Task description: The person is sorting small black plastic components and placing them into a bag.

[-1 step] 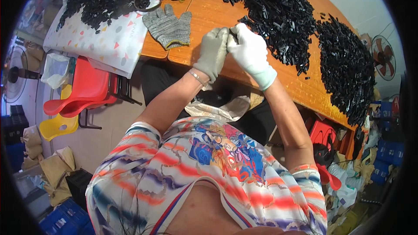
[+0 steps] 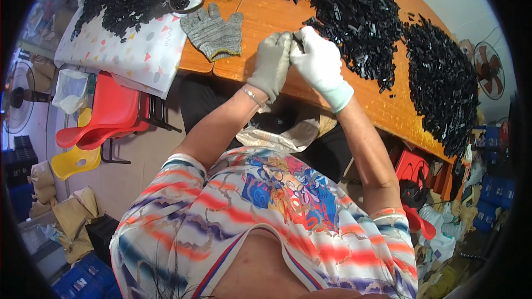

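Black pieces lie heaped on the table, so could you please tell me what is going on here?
A person's gloved left hand and gloved right hand are held close together over the table; anything in their grip is hidden. Heaps of black pieces lie to the right of the hands, and a smaller heap is on the patterned sheet at left. A grey glove lies nearby.

the orange table carries black pieces and gloves.

Small, glossy black pieces, loosely heaped on the orange table
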Demonstrator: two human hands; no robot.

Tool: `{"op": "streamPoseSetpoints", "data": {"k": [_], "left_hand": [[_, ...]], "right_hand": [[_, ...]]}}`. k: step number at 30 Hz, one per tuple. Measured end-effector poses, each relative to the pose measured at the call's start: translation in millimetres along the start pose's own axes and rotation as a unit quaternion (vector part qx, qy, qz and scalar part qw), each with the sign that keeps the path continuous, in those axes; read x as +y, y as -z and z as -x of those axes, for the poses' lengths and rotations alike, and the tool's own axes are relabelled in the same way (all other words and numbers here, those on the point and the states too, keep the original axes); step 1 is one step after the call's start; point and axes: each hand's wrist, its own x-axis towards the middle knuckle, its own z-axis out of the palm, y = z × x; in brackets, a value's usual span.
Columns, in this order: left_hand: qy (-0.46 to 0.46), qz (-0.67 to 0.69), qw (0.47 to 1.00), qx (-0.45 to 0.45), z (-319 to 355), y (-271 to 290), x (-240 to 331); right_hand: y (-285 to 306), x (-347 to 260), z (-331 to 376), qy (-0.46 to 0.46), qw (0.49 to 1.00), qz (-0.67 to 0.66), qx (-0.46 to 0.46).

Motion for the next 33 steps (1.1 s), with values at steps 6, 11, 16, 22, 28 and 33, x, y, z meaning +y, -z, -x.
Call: {"op": "streamPoseSetpoints", "data": {"k": [6, 11, 16, 22, 28, 33], "left_hand": [[-0.009, -0.072, 0.996, -0.052, -23, -3, -14], [0.019, -0.029, 0.994, -0.099, -24, -4, 3], [0.018, 0.0, 0.985, -0.17, -10, 6, 19], [0.109, 0.116, 0.981, -0.11, -2, 18, 2], [0.116, 0.195, 0.963, -0.145, 9, 10, -14], [0.143, 0.127, 0.965, -0.18, 40, 29, -25]], "right_hand": [[8, 12, 0, -0.042, 0.996, 0.057, -0.053], [9, 9, -4, -0.145, 0.989, -0.009, -0.005], [13, 22, -9, -0.237, 0.943, -0.233, 0.006], [35, 9, 6, -0.311, 0.82, -0.471, -0.096], [17, 20, 22, -0.294, 0.789, -0.518, -0.152], [14, 15, 42, -0.292, 0.792, -0.49, -0.217]]}}
